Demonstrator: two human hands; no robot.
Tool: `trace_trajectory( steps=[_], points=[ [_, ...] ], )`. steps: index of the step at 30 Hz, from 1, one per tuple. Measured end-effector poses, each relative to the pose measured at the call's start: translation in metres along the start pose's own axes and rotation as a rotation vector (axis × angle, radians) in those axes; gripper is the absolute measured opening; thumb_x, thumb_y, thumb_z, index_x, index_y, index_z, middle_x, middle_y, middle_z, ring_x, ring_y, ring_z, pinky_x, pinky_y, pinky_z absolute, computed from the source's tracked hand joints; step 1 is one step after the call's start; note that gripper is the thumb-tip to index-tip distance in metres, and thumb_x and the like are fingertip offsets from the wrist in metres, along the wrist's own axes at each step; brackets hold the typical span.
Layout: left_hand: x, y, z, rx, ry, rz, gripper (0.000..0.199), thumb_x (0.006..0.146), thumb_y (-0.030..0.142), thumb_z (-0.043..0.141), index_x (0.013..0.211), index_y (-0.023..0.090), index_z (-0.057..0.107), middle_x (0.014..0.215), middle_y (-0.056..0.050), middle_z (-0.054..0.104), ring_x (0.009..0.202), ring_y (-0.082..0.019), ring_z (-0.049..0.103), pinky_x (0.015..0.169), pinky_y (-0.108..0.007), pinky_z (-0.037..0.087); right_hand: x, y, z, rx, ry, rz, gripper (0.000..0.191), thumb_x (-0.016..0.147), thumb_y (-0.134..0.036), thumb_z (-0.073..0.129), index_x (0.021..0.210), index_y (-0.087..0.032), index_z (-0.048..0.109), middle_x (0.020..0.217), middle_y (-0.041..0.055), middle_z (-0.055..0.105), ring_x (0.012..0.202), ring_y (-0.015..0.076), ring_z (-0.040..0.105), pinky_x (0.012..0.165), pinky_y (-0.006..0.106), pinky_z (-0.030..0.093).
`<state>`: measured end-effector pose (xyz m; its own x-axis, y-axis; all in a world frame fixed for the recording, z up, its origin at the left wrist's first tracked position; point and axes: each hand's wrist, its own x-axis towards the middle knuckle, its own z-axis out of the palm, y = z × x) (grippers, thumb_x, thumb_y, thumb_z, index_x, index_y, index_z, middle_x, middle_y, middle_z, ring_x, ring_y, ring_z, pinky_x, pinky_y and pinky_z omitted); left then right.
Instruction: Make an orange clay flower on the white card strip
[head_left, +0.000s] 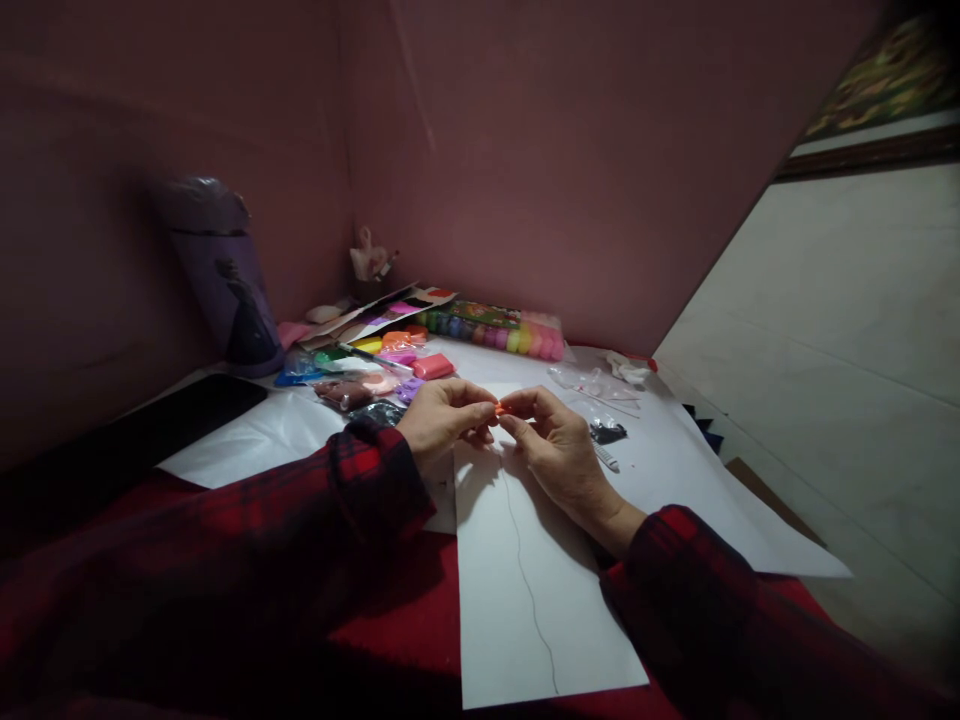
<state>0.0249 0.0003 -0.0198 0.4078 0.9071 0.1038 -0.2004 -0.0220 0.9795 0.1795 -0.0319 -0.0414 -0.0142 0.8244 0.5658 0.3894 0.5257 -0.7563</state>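
Note:
A small piece of orange modelling clay [499, 408] is pinched between the fingertips of both hands. My left hand [446, 420] grips it from the left, thumb and forefinger closed on it. From the right, my right hand [555, 445] holds the same bit with thumb and forefinger. Below the hands lies a white sheet of paper [540, 620] with a wavy pencil line running down it. The clay's exact shape is mostly hidden by the fingers.
Wrapped clay packets, among them a red one [434, 366], lie behind my left hand. A pack of coloured clay [536, 337] rests by the wall. At left stand a purple tumbler [225, 290] and a dark flat object [187, 410]. Plastic wrappers [592, 385] lie right.

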Motion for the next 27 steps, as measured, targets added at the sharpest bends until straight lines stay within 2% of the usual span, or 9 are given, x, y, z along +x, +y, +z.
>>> trace_trajectory(
  steps=[3, 7, 11, 15, 19, 22, 27],
  points=[
    [0.000, 0.000, 0.000, -0.010, -0.008, 0.007, 0.022, 0.065, 0.022, 0.077, 0.076, 0.007, 0.066, 0.053, -0.002, 0.062, 0.046, -0.011, 0.058, 0.048, -0.023, 0.049, -0.001, -0.003, -0.001, -0.063, 0.002, -0.003, 0.011, 0.081, -0.025, 0.064, 0.090, -0.020, 0.062, 0.084, 0.0032, 0.067, 0.069, 0.0163, 0.062, 0.058, 0.027, 0.048],
    [-0.001, 0.001, 0.001, -0.019, -0.019, -0.019, 0.029, 0.064, 0.028, 0.079, 0.080, 0.008, 0.065, 0.060, -0.003, 0.064, 0.048, -0.012, 0.060, 0.046, -0.024, 0.050, 0.000, -0.005, -0.001, -0.103, 0.021, -0.036, 0.008, 0.084, -0.027, 0.061, 0.082, -0.019, 0.063, 0.078, 0.0028, 0.067, 0.066, 0.0158, 0.061, 0.059, 0.028, 0.048],
    [-0.002, 0.001, 0.001, -0.006, -0.031, -0.054, 0.030, 0.066, 0.035, 0.077, 0.072, 0.008, 0.063, 0.063, -0.005, 0.065, 0.046, -0.011, 0.059, 0.044, -0.023, 0.049, 0.000, -0.006, -0.002, -0.139, 0.027, -0.074, 0.008, 0.085, -0.027, 0.060, 0.082, -0.020, 0.062, 0.077, 0.0030, 0.066, 0.067, 0.0166, 0.060, 0.061, 0.029, 0.048],
    [-0.001, 0.001, 0.001, -0.012, -0.048, -0.045, 0.023, 0.068, 0.027, 0.075, 0.073, 0.008, 0.063, 0.061, -0.005, 0.065, 0.044, -0.010, 0.056, 0.044, -0.023, 0.048, -0.002, -0.008, -0.003, -0.159, 0.008, -0.090, 0.007, 0.084, -0.025, 0.060, 0.082, -0.019, 0.063, 0.077, 0.0032, 0.066, 0.066, 0.0162, 0.059, 0.063, 0.030, 0.048],
    [0.000, 0.000, 0.003, -0.027, 0.047, -0.002, 0.012, 0.068, 0.015, 0.071, 0.073, 0.007, 0.063, 0.058, -0.003, 0.063, 0.044, -0.008, 0.055, 0.043, -0.020, 0.045, -0.001, -0.007, -0.002, -0.073, 0.030, -0.023, 0.010, 0.083, -0.028, 0.062, 0.078, -0.019, 0.061, 0.072, 0.0009, 0.062, 0.060, 0.0136, 0.056, 0.057, 0.027, 0.047],
    [0.001, 0.000, 0.002, -0.067, 0.123, 0.001, 0.016, 0.067, 0.013, 0.072, 0.078, 0.009, 0.062, 0.059, -0.003, 0.064, 0.046, -0.010, 0.058, 0.046, -0.021, 0.046, 0.001, -0.002, -0.001, 0.057, 0.073, 0.040, 0.014, 0.082, -0.032, 0.064, 0.079, -0.019, 0.061, 0.071, 0.0002, 0.062, 0.055, 0.0119, 0.054, 0.050, 0.025, 0.047],
    [0.001, 0.000, -0.002, -0.081, 0.086, -0.025, 0.020, 0.067, 0.018, 0.074, 0.080, 0.009, 0.062, 0.066, -0.005, 0.067, 0.049, -0.011, 0.060, 0.045, -0.022, 0.047, 0.002, 0.008, 0.001, 0.171, 0.057, 0.119, 0.018, 0.080, -0.032, 0.066, 0.091, -0.018, 0.064, 0.084, 0.0035, 0.066, 0.064, 0.0139, 0.060, 0.051, 0.025, 0.052]
  ],
)
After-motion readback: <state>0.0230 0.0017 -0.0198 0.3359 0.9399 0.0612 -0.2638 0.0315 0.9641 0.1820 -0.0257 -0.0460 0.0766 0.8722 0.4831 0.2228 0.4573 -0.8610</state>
